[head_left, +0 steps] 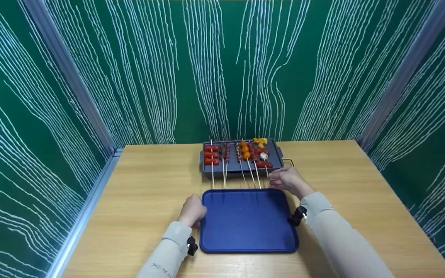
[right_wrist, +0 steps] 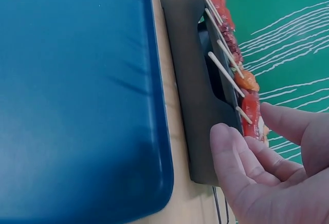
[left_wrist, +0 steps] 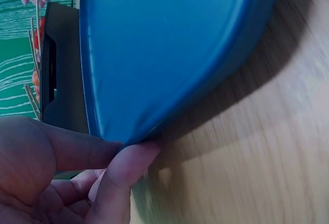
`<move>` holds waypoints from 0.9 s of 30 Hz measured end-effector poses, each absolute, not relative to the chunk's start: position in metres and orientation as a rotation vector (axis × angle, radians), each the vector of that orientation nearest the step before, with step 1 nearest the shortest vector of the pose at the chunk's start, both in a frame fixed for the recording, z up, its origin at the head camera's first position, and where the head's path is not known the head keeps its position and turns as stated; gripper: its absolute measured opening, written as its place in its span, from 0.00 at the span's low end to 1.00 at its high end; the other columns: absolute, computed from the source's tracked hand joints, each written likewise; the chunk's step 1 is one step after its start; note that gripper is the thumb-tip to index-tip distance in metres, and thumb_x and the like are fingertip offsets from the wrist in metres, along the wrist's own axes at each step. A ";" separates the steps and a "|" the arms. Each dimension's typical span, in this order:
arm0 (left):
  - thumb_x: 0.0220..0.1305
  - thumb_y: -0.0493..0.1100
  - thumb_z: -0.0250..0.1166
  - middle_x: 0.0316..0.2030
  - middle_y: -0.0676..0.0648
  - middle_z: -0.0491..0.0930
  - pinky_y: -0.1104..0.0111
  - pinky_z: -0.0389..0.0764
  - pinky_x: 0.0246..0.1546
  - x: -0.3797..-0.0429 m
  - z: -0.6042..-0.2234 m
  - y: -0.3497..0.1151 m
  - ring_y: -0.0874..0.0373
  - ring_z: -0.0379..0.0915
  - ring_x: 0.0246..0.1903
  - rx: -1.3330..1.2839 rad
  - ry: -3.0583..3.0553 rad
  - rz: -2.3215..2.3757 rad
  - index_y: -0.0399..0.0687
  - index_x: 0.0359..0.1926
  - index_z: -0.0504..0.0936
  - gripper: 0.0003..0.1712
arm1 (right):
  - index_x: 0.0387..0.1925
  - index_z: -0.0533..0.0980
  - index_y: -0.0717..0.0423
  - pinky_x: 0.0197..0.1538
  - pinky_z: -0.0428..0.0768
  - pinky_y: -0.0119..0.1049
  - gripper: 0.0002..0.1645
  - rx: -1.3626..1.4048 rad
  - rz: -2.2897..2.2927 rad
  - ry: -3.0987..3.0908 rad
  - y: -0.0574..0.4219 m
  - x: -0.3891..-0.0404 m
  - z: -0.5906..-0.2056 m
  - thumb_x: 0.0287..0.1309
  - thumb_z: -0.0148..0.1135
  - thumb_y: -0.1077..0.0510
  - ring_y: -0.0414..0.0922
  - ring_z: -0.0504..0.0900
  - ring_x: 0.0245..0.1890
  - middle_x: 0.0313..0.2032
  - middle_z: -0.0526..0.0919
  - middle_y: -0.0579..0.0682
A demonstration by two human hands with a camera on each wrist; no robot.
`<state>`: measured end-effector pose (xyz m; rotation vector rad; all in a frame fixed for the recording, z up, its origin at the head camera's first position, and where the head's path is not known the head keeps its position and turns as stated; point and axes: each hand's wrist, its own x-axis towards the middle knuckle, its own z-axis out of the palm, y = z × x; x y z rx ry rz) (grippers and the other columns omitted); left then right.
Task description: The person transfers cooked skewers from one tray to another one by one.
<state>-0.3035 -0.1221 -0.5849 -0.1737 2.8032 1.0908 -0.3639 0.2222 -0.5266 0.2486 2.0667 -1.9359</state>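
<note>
A blue tray [head_left: 248,222] lies on the table in front of a dark grey grill [head_left: 276,152]. My left hand [head_left: 192,210] pinches the tray's left rim near its far corner between thumb and finger, as the left wrist view shows. Several food skewers lie across the grill, their bare sticks pointing toward the tray. My right hand [head_left: 287,180] is by the grill's front right corner, thumb and fingers bent but apart. Closest to it is the rightmost skewer [right_wrist: 250,112], with red pieces and a white ball. In the right wrist view, no stick lies between the fingertips.
At the grill's left are red sausage-like skewers [head_left: 211,155]; an orange-ball skewer [head_left: 245,150] lies further right. A wire handle [head_left: 289,162] sticks out on the grill's right. Green walls with white lines surround the wooden table [head_left: 149,181].
</note>
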 end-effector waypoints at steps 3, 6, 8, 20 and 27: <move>0.59 0.25 0.56 0.20 0.37 0.78 0.68 0.74 0.04 -0.300 -0.578 -0.121 0.56 0.71 0.06 -0.196 2.793 1.088 0.35 0.27 0.78 0.08 | 0.56 0.72 0.75 0.43 0.94 0.37 0.16 0.260 -1.961 2.034 0.217 -0.367 -0.529 0.72 0.60 0.71 0.42 0.87 0.29 0.30 0.86 0.51; 0.61 0.25 0.56 0.20 0.39 0.77 0.69 0.72 0.04 -0.300 -0.577 -0.120 0.56 0.70 0.07 -0.199 2.791 1.082 0.36 0.28 0.78 0.08 | 0.57 0.72 0.75 0.42 0.93 0.35 0.16 0.287 -1.979 2.005 0.211 -0.369 -0.529 0.73 0.59 0.71 0.43 0.87 0.30 0.30 0.85 0.51; 0.62 0.25 0.56 0.21 0.40 0.77 0.69 0.73 0.04 -0.300 -0.577 -0.120 0.56 0.71 0.08 -0.200 2.787 1.083 0.37 0.29 0.78 0.08 | 0.58 0.72 0.76 0.40 0.92 0.34 0.16 0.298 -1.989 1.986 0.209 -0.371 -0.528 0.73 0.58 0.71 0.43 0.86 0.31 0.30 0.84 0.50; 0.62 0.25 0.57 0.24 0.36 0.79 0.64 0.79 0.06 -0.304 -0.583 -0.122 0.51 0.76 0.11 -0.204 2.765 1.116 0.33 0.32 0.78 0.05 | 0.37 0.75 0.68 0.33 0.90 0.32 0.07 0.418 -2.097 1.820 0.203 -0.383 -0.527 0.70 0.53 0.76 0.43 0.84 0.24 0.23 0.83 0.52; 0.56 0.28 0.55 0.30 0.34 0.82 0.63 0.81 0.07 -0.325 -0.619 -0.131 0.47 0.80 0.15 -0.133 2.805 1.126 0.35 0.32 0.79 0.06 | 0.37 0.73 0.66 0.32 0.88 0.28 0.10 0.371 -2.017 1.790 0.204 -0.389 -0.524 0.74 0.46 0.75 0.40 0.84 0.23 0.22 0.84 0.51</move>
